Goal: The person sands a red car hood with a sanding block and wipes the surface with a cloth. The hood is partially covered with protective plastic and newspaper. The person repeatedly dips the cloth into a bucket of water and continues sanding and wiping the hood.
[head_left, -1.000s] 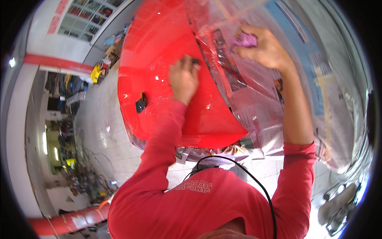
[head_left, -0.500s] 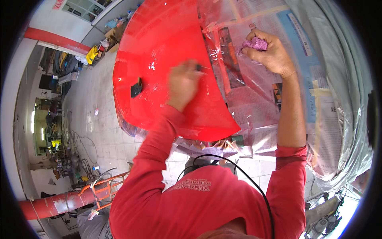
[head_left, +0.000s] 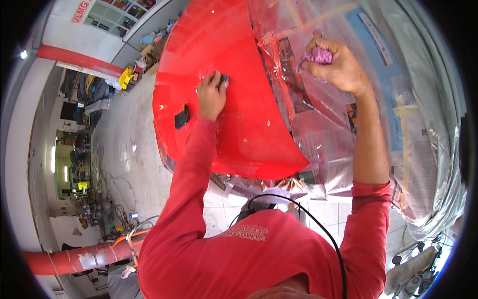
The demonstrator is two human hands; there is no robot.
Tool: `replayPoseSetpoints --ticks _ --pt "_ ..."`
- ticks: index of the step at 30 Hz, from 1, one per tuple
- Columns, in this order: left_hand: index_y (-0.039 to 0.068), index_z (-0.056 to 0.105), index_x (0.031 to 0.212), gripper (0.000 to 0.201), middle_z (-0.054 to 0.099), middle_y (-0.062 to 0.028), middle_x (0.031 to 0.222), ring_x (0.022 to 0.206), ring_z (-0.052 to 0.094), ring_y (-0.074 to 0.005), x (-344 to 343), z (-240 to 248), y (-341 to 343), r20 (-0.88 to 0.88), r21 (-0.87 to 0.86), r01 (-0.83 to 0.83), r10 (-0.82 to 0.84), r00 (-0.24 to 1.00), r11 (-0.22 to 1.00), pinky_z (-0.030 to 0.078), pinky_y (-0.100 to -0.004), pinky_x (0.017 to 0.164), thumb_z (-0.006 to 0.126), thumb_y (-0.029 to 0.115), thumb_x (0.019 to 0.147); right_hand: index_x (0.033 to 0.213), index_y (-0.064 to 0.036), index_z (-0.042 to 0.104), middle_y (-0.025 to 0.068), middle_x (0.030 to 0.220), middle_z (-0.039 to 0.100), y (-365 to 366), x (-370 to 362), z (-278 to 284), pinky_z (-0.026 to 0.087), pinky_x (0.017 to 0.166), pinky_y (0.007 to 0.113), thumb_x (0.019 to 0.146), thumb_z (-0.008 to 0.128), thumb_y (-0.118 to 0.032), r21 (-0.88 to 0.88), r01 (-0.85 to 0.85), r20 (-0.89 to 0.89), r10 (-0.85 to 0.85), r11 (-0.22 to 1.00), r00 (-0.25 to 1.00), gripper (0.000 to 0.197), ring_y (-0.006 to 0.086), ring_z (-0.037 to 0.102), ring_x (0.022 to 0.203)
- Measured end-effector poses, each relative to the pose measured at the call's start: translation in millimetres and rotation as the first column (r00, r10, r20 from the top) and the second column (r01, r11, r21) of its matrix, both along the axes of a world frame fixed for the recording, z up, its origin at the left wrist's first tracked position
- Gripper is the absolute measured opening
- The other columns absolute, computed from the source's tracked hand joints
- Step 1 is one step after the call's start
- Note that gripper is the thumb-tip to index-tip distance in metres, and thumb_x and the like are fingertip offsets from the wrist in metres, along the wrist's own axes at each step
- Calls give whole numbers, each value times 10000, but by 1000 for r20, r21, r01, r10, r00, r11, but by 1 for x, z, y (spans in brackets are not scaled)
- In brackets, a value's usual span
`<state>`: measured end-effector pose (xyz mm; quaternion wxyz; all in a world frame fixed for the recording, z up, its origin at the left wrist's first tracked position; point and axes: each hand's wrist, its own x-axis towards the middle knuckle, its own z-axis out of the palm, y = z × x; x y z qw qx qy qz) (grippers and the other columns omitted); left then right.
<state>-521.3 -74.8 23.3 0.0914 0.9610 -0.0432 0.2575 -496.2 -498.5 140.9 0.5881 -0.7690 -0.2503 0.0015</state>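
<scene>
Red panel (head_left: pixel 244 119), bordered by newspaper (head_left: pixel 321 129) presumably laid as a shield: left hand (head_left: pixel 211 95) gripping a small dark block (head_left: pixel 225 78) against the panel; right hand (head_left: pixel 343 67) pinching a purple cloth (head_left: pixel 323 56) over the newspaper, likely for handiness.

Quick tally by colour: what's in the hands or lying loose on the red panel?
Dark: 2 (small block in the left hand; folded piece on the red panel)
Purple: 1 (crumpled cloth in the right hand)
Total: 3
</scene>
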Motion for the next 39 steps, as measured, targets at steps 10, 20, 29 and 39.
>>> replayPoseSetpoints --ticks 10,20,29,39 --pt "112 710 1465 486 683 -155 1462 1202 634 -434 104 13 44 -15 -33 446 -447 894 894 514 -499 1055 766 256 1003 989 -53 727 -15 784 694 4 -7 6 513 674 298 873 847 -112 17 -17 -108 19 1000 994 177 69 602 717" --pt "118 701 1491 481 662 -176 1508 1300 620 -427 31 -11 20 -47 25 551 -549 834 834 495 -507 1108 744 231 1025 977 -34 705 -12 811 690 -9 -7 0 508 694 315 844 862 -81 -55 71 45 -68 996 997 212 85 607 743" --pt "114 759 1408 453 744 -195 1370 1319 645 -435 236 -9 23 -52 -217 373 -393 918 902 515 -515 1109 790 256 979 924 -36 684 17 759 634 -6 -1 3 501 676 352 827 860 -121 -175 99 24 -97 979 995 218 122 594 731" --pt "95 788 1359 446 717 -215 1391 1295 632 -419 196 23 32 -160 -218 287 -324 932 933 496 -497 1103 822 315 974 942 -29 704 30 789 667 -3 -2 7 523 686 334 811 848 -86 -106 26 48 -21 994 999 203 119 621 744"
